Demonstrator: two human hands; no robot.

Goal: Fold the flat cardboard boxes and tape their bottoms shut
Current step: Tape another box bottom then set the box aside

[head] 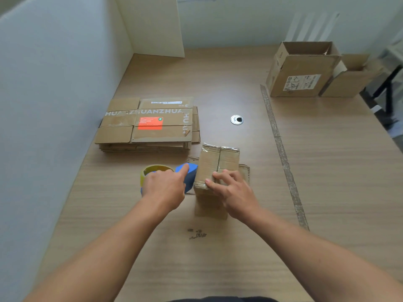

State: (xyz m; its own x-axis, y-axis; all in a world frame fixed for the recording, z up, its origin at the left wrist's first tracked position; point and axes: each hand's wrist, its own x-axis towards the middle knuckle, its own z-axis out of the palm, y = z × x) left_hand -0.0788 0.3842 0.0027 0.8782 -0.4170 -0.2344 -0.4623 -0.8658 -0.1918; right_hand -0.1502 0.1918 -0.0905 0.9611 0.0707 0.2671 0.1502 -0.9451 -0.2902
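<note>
just left of the small box, the left hand grips the blue tape dispenser with curled fingers, while the right hand presses spread fingers on the box's taped top.

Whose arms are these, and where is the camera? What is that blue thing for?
These are a person's two arms, seen by a camera worn on their head. It looks down at a wooden table. The left hand grips a blue tape dispenser, which carries a yellowish roll of tape for sticking boxes shut. It sits right beside a small folded box. The right hand presses on top of that box; shiny tape shows at its far edge. Behind, on the left, lies a stack of flat boxes, not yet folded. Far right stand two open boxes.
</note>
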